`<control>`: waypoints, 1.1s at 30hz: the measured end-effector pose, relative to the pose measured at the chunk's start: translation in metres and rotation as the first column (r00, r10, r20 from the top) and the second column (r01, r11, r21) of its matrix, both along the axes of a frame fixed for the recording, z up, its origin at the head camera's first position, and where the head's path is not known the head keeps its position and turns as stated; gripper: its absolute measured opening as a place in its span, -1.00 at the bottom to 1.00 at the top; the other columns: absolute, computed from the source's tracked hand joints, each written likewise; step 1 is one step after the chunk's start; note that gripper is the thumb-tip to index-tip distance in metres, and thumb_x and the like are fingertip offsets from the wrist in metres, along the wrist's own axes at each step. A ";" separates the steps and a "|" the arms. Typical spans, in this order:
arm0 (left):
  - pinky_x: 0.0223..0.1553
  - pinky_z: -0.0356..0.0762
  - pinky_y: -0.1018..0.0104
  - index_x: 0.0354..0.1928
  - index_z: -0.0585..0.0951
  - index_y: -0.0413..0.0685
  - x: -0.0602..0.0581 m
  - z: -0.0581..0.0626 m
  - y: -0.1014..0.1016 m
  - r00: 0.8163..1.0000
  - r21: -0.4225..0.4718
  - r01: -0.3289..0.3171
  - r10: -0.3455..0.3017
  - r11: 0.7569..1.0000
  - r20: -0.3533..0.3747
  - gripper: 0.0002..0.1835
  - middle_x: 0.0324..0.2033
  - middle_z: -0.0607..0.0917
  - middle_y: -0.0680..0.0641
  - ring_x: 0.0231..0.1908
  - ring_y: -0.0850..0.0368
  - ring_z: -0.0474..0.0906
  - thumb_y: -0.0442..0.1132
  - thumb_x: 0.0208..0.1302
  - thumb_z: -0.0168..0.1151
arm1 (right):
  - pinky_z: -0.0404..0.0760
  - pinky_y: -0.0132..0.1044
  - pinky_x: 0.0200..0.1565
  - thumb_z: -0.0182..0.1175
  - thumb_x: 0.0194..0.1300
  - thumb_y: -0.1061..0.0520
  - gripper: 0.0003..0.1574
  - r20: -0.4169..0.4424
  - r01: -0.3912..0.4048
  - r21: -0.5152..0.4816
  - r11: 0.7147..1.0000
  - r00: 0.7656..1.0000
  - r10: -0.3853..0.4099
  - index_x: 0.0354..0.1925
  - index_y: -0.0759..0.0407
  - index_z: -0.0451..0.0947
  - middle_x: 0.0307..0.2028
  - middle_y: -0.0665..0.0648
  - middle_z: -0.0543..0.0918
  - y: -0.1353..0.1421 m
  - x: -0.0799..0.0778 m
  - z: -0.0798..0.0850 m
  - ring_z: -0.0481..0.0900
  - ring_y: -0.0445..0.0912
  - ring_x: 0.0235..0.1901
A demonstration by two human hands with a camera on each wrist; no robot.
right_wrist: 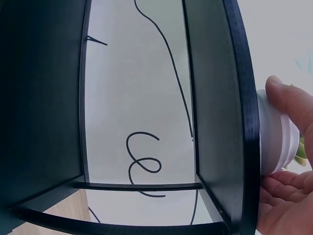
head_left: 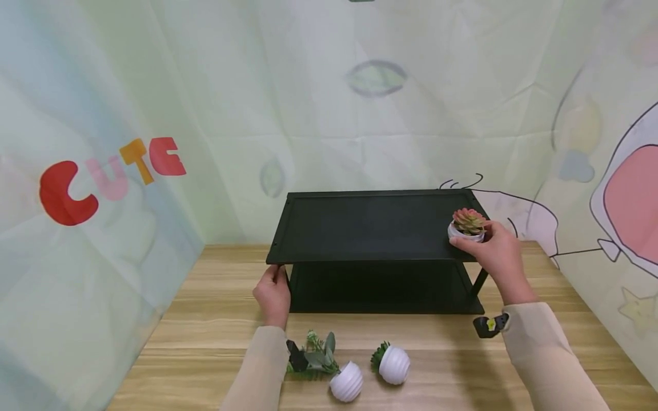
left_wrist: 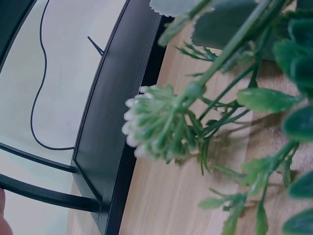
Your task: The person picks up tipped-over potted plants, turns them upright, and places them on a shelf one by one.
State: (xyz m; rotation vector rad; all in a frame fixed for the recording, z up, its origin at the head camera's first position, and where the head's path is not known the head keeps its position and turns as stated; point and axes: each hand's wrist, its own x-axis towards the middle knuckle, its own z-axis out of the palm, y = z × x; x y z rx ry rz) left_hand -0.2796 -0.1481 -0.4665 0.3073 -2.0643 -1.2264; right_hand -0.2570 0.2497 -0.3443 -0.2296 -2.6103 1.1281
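Observation:
A black two-tier shelf (head_left: 360,228) stands on the wooden table. At the right end of its top board, my right hand (head_left: 496,251) holds a small white pot with a pink-green succulent (head_left: 469,221). Thumb and fingers are on either side of the white pot (right_wrist: 272,134), whose base meets the board in the right wrist view. My left hand (head_left: 273,294) grips the shelf at its front left corner, just under the top board. Only a sliver of that hand's fingers (left_wrist: 2,215) shows in the left wrist view.
Two white ribbed pots lie tipped over in front of the shelf. One holds a leafy plant (head_left: 346,381), the other a small green plant (head_left: 394,364). Leafy sprigs (left_wrist: 161,122) loom close in the left wrist view. A printed curtain (head_left: 319,114) hangs behind and at the sides.

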 end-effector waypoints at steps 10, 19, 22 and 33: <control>-0.26 0.54 -0.02 -0.27 0.68 -0.27 0.000 0.000 0.001 1.000 -0.008 -0.009 0.009 1.000 0.001 -0.83 -0.33 0.72 -0.24 -0.28 -0.14 0.65 -0.30 0.25 0.17 | 0.45 0.11 -0.05 0.31 -0.01 -0.32 0.08 -0.027 -0.006 -0.007 1.000 1.000 0.005 0.19 0.42 0.26 0.06 0.47 0.45 -0.002 0.002 -0.002 0.43 0.23 -0.02; -0.23 0.53 -0.02 -0.28 0.68 -0.26 -0.001 0.003 0.000 1.000 -0.020 -0.021 0.021 1.000 0.005 -0.83 -0.33 0.72 -0.23 -0.27 -0.15 0.65 -0.30 0.25 0.18 | 0.29 0.16 0.15 0.30 0.04 -0.27 0.15 -0.028 0.017 -0.118 0.993 0.999 -0.020 0.34 0.33 0.08 0.24 0.42 0.31 0.000 0.010 0.000 0.28 0.25 0.21; -0.23 0.53 -0.02 -0.28 0.68 -0.26 -0.002 0.003 -0.001 1.000 -0.021 -0.020 0.020 1.000 0.009 -0.83 -0.32 0.72 -0.23 -0.27 -0.14 0.65 -0.30 0.25 0.18 | 0.27 0.16 0.17 0.29 0.05 -0.28 0.17 -0.038 0.029 -0.118 0.993 0.999 -0.034 0.37 0.32 0.03 0.26 0.42 0.29 0.000 0.012 0.003 0.26 0.26 0.23; -0.25 0.53 0.00 -0.25 0.67 -0.25 -0.001 0.002 -0.001 0.999 0.013 0.006 -0.007 1.000 0.047 -0.82 -0.30 0.72 -0.23 -0.27 -0.12 0.64 -0.28 0.27 0.16 | 0.28 0.14 0.16 0.31 0.04 -0.25 0.15 -0.075 0.053 -0.120 0.991 0.995 -0.062 0.37 0.29 0.05 0.27 0.38 0.30 -0.008 0.027 0.011 0.28 0.24 0.24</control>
